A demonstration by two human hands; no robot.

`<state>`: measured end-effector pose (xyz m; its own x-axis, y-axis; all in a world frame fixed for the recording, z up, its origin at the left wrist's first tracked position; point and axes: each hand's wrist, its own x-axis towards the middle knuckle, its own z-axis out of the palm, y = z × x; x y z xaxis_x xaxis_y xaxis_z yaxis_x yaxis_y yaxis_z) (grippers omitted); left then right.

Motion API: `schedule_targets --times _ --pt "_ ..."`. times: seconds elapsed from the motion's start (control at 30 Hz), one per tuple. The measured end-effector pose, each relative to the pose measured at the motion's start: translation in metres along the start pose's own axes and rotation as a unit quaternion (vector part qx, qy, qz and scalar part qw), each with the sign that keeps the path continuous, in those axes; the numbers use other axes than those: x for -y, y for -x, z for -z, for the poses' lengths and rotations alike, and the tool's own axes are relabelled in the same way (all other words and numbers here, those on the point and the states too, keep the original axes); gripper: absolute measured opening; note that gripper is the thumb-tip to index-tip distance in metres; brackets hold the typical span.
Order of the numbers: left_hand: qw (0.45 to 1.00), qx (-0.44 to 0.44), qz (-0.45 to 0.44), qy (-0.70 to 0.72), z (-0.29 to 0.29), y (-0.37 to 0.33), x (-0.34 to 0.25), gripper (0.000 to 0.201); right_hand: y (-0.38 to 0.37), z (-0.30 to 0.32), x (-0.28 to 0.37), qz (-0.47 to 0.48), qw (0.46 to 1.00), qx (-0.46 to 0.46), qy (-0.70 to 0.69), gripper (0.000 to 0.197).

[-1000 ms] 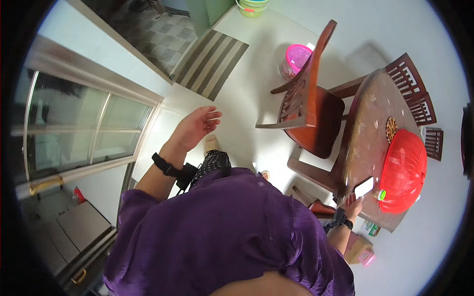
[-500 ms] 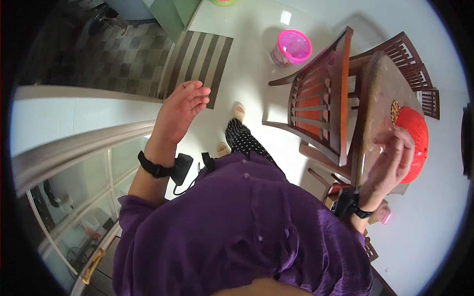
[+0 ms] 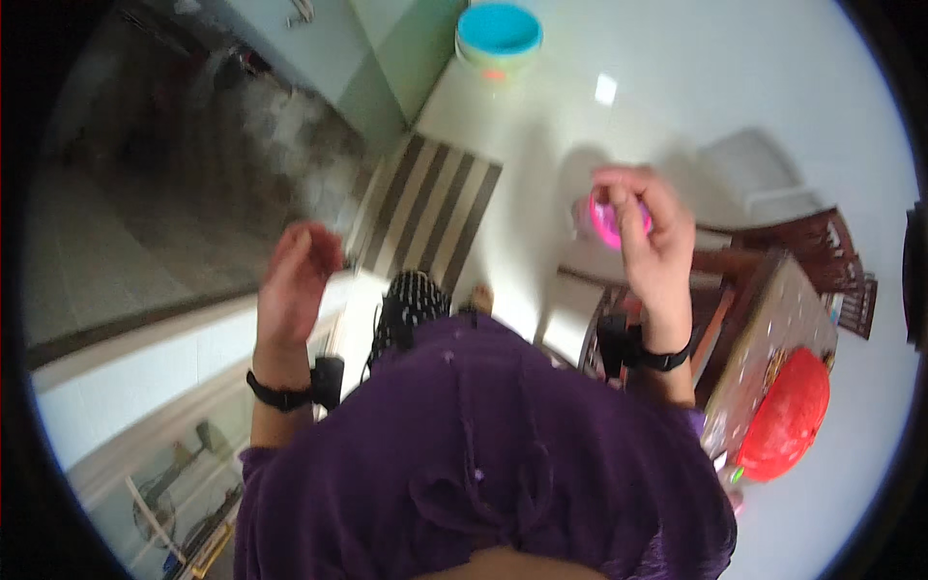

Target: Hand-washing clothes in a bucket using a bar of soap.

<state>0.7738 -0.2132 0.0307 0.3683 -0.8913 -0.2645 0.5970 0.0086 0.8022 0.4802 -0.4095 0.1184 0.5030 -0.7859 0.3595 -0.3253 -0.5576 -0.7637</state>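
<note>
My left hand point(image 3: 295, 290) hangs in the air before the doorway, a little blurred, its fingers loosely bent with nothing seen in them. My right hand point(image 3: 662, 242) is raised over the floor, thumb and fingers apart and slightly curled, apparently holding nothing. Behind its fingers, a pink-rimmed bin point(image 3: 607, 232) on the floor is partly hidden. Each wrist wears a black strap with a small dark box.
A striped mat point(image 3: 430, 208) lies by the doorway. A blue basin point(image 3: 500, 31) stands at the far wall. To the right are a wooden table point(image 3: 764, 329) with a red domed thing point(image 3: 788, 416) on it, and wooden chairs point(image 3: 817, 246). A glass-paned partition point(image 3: 184, 454) runs along the left.
My right hand has moved away from the table and the red thing, inward over the floor. My left hand sits lower. The view has shifted forward, bringing the blue basin in.
</note>
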Motion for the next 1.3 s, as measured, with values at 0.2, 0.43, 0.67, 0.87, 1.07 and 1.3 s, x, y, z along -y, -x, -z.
schedule_targets --times 0.2,0.43,0.67,0.87,1.07,1.3 --pt "0.999 0.018 0.008 0.049 -0.001 -0.123 -0.027 0.018 -0.136 -0.001 -0.03 0.028 0.996 -0.03 0.079 0.012" --pt "0.983 0.158 0.094 -0.026 -0.046 -0.264 -0.1 0.02 -0.324 0.005 -0.041 0.096 0.978 -0.056 0.178 0.023" --pt "0.979 0.15 0.099 -0.097 -0.067 -0.347 -0.123 0.022 -0.488 0.021 -0.129 0.178 0.922 -0.114 0.324 0.045" --pt "0.996 0.048 0.048 -0.056 -0.101 -0.411 -0.122 0.023 -0.636 0.069 -0.231 0.187 0.883 -0.133 0.408 0.056" --pt "0.999 -0.047 0.026 -0.01 -0.148 -0.448 -0.118 0.019 -0.741 0.089 -0.29 0.17 0.833 -0.157 0.504 0.057" --pt "0.992 -0.121 0.004 0.042 -0.175 -0.481 -0.11 0.02 -0.797 0.088 -0.318 0.174 0.799 -0.185 0.546 0.068"
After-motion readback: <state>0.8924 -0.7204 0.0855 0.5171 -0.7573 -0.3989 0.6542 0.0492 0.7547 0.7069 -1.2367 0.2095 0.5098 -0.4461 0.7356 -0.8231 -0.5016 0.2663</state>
